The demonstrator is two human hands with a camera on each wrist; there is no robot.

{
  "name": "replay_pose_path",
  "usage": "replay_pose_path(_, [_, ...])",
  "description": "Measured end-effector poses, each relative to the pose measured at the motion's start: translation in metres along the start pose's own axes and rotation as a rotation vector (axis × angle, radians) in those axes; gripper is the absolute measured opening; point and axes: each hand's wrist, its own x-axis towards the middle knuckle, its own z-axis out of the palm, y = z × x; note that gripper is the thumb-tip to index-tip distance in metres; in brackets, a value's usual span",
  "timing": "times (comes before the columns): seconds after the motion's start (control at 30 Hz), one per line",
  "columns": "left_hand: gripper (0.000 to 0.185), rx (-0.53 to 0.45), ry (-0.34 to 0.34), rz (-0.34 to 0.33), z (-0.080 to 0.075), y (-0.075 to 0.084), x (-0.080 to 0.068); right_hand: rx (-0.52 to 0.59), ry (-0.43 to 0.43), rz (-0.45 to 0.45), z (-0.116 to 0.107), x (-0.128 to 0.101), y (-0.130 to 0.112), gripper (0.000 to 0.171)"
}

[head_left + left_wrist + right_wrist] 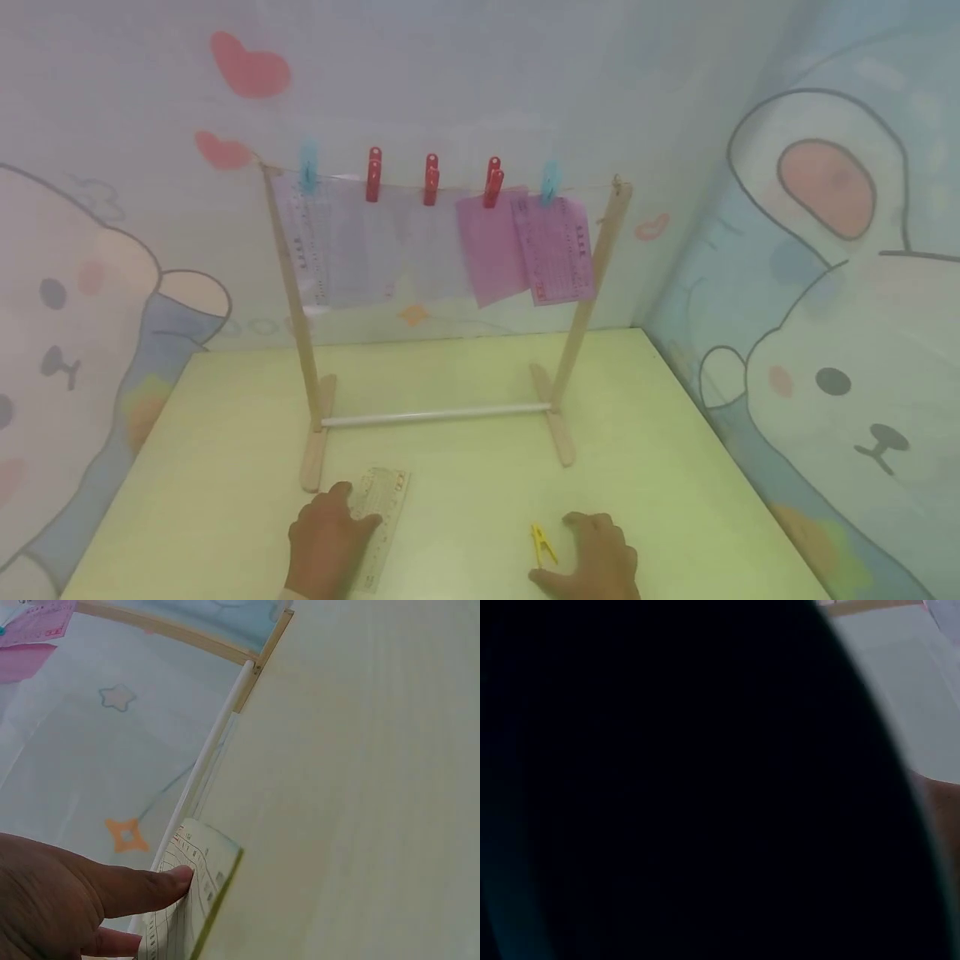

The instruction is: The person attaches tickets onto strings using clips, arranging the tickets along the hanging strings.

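Observation:
A pale yellow printed paper slip [386,525] is in my left hand [330,537]. The left wrist view shows the thumb [154,891] lying across the slip's printed face [199,874], with other fingers partly hidden behind it. My right hand [592,560] is over the tabletop, thumb and fingers spread apart. Between its thumb and fingers, a little to the left, a yellow clothespin [542,545] lies on the table. A dark shape blocks most of the right wrist view; only a strip of hand [946,817] shows at its right edge.
Behind both hands stands a wooden frame [296,317] with a white crossbar [435,414]. Red clothespins [373,175] and blue clothespins [550,183] sit along its string, with white sheets [356,250] and pink slips [558,250] hanging below. Cartoon-printed walls enclose the table [465,483].

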Motion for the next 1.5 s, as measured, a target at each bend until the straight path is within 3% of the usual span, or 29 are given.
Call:
replay_pose_path(0.2, [0.039, -0.078, -0.004, -0.002, -0.002, 0.005, -0.005, 0.023, -0.006, -0.057, -0.005, -0.007, -0.013, 0.059])
replay_pose_path(0.33, [0.029, -0.112, 0.004, 0.014, 0.000, 0.003, -0.005, 0.038, 0.009, -0.038, -0.011, -0.012, -0.019, 0.036])
replay_pose_path(0.57, [0.037, -0.200, 0.013, 0.035, 0.007, -0.004, 0.003, 0.081, 0.036, -0.013, -0.013, -0.014, -0.019, 0.029])
replay_pose_path(0.8, [0.036, -0.298, 0.126, 0.183, 0.007, 0.000, 0.006, 0.354, -0.051, 0.094, -0.026, -0.009, -0.005, 0.022])
replay_pose_path(0.9, [0.031, -0.353, 0.165, 0.213, 0.006, 0.006, 0.008, 0.430, -0.013, 0.033, -0.046, 0.003, 0.000, 0.024])
replay_pose_path(1.0, [0.025, -0.404, 0.167, 0.212, 0.004, 0.015, 0.011, 0.454, 0.089, -0.106, -0.076, 0.021, 0.001, 0.026])
replay_pose_path(1.1, [0.021, -0.484, 0.152, 0.201, -0.003, 0.033, 0.018, 0.502, 0.171, -0.219, -0.114, 0.041, -0.005, 0.024])
replay_pose_path(1.23, [0.024, -0.624, 0.135, 0.202, -0.017, 0.070, 0.033, 0.652, 0.183, -0.327, -0.169, 0.065, -0.020, 0.025])
replay_pose_path(1.33, [0.029, -0.766, 0.087, 0.234, -0.030, 0.108, 0.042, 0.720, 0.203, -0.394, -0.212, 0.082, -0.037, 0.029])
replay_pose_path(1.43, [0.033, -0.910, 0.038, 0.288, -0.049, 0.153, 0.049, 0.696, 0.244, -0.455, -0.255, 0.096, -0.057, 0.031])
replay_pose_path(1.5, [0.033, -0.968, 0.046, 0.333, -0.061, 0.181, 0.056, 0.687, 0.255, -0.495, -0.281, 0.106, -0.072, 0.032])
